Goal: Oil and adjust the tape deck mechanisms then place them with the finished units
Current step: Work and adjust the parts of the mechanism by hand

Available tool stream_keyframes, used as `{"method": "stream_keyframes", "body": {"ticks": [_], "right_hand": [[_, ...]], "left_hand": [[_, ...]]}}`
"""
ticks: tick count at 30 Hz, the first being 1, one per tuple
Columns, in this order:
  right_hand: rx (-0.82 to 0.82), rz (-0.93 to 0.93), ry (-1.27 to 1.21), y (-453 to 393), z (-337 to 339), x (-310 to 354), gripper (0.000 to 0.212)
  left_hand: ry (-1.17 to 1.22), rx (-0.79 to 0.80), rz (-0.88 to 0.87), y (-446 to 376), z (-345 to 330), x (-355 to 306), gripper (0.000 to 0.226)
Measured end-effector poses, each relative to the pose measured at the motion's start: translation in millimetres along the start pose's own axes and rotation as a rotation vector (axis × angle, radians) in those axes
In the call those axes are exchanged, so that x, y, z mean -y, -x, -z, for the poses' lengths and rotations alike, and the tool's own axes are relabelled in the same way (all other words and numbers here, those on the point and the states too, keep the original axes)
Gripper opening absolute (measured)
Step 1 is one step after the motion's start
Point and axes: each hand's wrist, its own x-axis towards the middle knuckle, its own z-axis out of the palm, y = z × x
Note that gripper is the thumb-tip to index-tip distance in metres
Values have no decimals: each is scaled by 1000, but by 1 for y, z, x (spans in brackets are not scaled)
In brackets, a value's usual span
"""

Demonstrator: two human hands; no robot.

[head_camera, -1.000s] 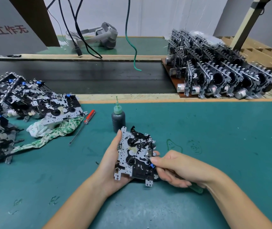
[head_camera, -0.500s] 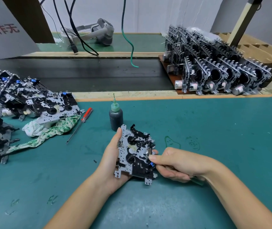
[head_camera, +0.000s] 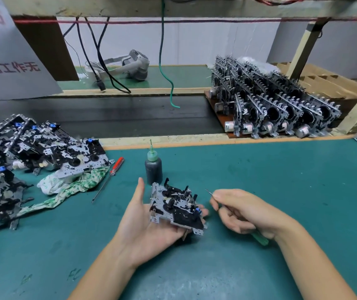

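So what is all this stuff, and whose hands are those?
They belong to a person wearing a camera on their head, so you see what they see, looking down at a green table. The left hand lies open, palm up, carrying a tape deck mechanism, the metal insides of a cassette player. The right hand grips a green-handled screwdriver; its thin tip pokes out near the fingers. Just behind stands a small dark oil bottle. On the left lies a pile of mechanisms, a rag and a red screwdriver. Neat rows of mechanisms stand at the back right.
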Motion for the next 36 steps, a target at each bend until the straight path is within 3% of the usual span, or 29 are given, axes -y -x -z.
{"method": "stream_keyframes", "body": {"ticks": [3, 5, 8, 9, 10, 13, 15, 18, 22, 25, 27, 29, 32, 34, 36], "right_hand": [[-45, -49, 36, -3, -2, -4, 28], [-179, 25, 126, -6, -5, -5, 29], [-516, 231, 511, -8, -7, -10, 26], [-542, 256, 702, -6, -7, -10, 21], [-515, 261, 906, -5, -7, -10, 17], [-304, 287, 1233, 2, -8, -13, 60], [-251, 372, 1265, 9, -15, -10, 70], [-353, 540, 1419, 21, -19, -11, 64], [-506, 630, 1424, 25, -18, -21, 61], [-573, 644, 1395, 25, -21, -27, 60], [-604, 644, 1387, 23, -25, -28, 60], [-646, 657, 1377, 21, -28, -28, 58], [-689, 671, 1363, 21, -34, -29, 54], [-708, 660, 1354, 21, -37, -30, 52], [-718, 635, 1353, 21, -38, -31, 51]], "left_hand": [[12, 6, 0, 0, 1, 0, 104], [-34, 14, -9, -1, 5, 0, 101], [-144, 60, 2, -1, 12, -2, 91], [-192, 82, 18, -1, 14, -3, 88], [-249, 103, 36, 1, 14, -4, 85], [-427, 106, 91, 5, 14, -8, 77], [-559, 58, 120, 6, 12, -11, 75], [-706, -70, 172, 1, 5, -17, 83], [-658, -107, 148, -7, 13, -24, 96], [-619, -89, 39, -1, 18, -27, 82], [-666, -169, -53, 3, 17, -26, 72], [-911, -356, -236, 9, 16, -19, 72], [-1606, -681, -544, 29, 21, -5, 78], [-1959, -731, -578, 40, 26, 8, 85], [-2119, -677, -573, 42, 27, 18, 75]]}}
